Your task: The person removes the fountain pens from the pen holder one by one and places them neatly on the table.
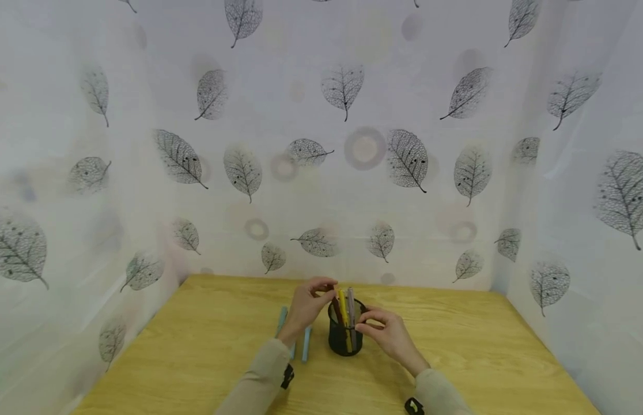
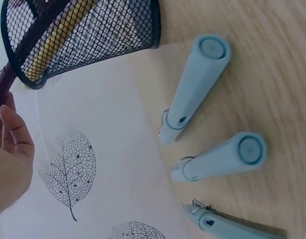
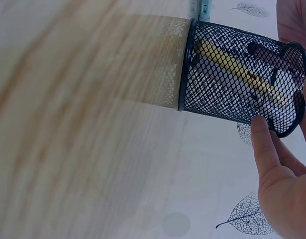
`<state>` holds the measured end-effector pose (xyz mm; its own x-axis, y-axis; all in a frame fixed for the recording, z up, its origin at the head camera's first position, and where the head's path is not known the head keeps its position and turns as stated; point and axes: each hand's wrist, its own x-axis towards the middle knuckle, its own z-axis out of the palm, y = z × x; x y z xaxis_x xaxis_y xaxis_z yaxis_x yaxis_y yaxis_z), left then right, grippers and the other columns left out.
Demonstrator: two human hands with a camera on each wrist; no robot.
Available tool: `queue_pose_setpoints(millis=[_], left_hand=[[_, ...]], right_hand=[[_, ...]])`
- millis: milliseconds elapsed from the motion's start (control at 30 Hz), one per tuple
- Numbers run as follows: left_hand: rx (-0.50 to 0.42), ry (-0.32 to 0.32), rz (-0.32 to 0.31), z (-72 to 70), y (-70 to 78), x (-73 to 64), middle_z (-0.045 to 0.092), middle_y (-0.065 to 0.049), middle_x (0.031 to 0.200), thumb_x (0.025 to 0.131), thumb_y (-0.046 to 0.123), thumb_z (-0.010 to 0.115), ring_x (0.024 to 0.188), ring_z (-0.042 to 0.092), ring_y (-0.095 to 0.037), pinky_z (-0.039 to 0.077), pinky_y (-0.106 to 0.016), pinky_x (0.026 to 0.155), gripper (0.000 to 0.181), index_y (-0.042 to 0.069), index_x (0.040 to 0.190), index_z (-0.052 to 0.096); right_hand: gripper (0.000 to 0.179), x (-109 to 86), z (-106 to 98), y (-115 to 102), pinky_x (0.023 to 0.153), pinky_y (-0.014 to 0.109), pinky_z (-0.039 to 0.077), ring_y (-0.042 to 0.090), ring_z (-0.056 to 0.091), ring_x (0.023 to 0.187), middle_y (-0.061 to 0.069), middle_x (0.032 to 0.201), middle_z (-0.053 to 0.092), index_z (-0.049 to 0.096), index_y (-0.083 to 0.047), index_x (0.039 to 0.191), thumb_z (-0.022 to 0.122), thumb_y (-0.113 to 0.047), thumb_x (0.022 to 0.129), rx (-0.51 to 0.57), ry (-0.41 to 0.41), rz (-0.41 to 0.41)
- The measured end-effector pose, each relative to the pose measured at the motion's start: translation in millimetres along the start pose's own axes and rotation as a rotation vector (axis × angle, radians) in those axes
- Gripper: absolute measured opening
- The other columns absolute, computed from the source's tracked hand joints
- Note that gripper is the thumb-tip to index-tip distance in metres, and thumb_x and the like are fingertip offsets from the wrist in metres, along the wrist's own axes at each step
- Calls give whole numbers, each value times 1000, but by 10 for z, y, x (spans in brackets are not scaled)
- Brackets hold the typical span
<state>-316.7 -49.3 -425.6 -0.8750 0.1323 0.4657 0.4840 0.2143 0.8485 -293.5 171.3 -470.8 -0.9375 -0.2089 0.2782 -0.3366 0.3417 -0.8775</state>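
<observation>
A black mesh pen cup stands upright on the table, holding a yellow pen and a grey pen. My left hand pinches the upper end of a dark maroon pen, whose lower part is inside the cup. On the cup's right, my right hand holds the rim, thumb against the mesh side in the right wrist view. Three light blue pens with metal clips lie left of the cup; one blue pen is nearest it. My left forearm partly hides them in the head view.
The wooden table reaches back to a pale curtain printed with dark leaves, which also hangs on both sides. Black straps are on both wrists.
</observation>
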Motion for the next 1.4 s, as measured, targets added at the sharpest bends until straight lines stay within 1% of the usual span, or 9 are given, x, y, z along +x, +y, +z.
queue_pose_setpoints(millis=[133,200,500,633,733,867,1000,1200,1400], left_hand=[[-31,22,-4,-62,200,-27,68,-18,112,88,2,70,99,65,-35,50,-19,72,26,0,114,69],[-65,24,-9,-97,255,-24,67,-19,112,88,1,70,99,65,-35,51,-20,74,27,0,115,69],[-138,96,10,-260,255,36,64,-22,112,88,-2,69,102,63,-39,56,-29,84,33,-2,121,65],[-170,140,-6,-344,262,35,62,-22,115,87,-6,68,104,62,-38,56,-27,83,35,-2,122,64],[-190,155,-8,-401,264,42,62,-22,117,88,-6,67,101,64,-33,56,-23,80,35,-3,122,64],[-200,169,-32,-447,129,84,63,-22,118,88,-6,67,100,64,-27,57,-22,77,35,-3,123,64],[-193,191,-68,-463,-41,124,62,-19,120,88,-4,68,102,64,-28,58,-26,76,36,2,123,65],[-195,184,-60,-523,-72,57,59,-17,122,91,-3,65,102,63,-32,60,-31,77,32,2,122,64],[-164,152,-65,-568,-215,14,58,-20,123,93,-4,60,94,64,-17,60,-32,75,30,-2,123,62]], right_hand=[[20,-12,2,12,88,34,57,42,50,130,22,138,56,74,-5,95,76,-23,85,11,-4,21],[20,-19,3,9,88,33,57,42,49,130,21,138,56,74,-5,95,76,-23,85,17,-3,24],[13,-13,-2,-49,88,31,57,42,48,132,24,139,54,73,-8,93,75,-18,86,25,-12,10],[13,-9,-1,-57,88,30,57,42,47,133,24,139,54,74,-7,94,75,-17,86,32,-20,18],[12,-8,-1,-42,87,29,57,41,48,132,23,140,54,74,-9,93,76,-18,85,26,-16,22],[11,-7,-4,-23,88,30,57,41,49,131,22,140,54,74,-13,92,76,-20,85,11,-7,24],[12,-12,-14,-33,88,32,57,41,49,131,22,140,54,74,-13,93,76,-22,84,4,-7,25],[15,-4,-11,-26,89,33,57,42,49,131,22,140,53,74,-9,94,76,-20,85,16,-21,31],[11,-4,4,-46,89,32,57,42,47,132,24,140,53,73,-5,95,74,-12,86,47,-12,48]])
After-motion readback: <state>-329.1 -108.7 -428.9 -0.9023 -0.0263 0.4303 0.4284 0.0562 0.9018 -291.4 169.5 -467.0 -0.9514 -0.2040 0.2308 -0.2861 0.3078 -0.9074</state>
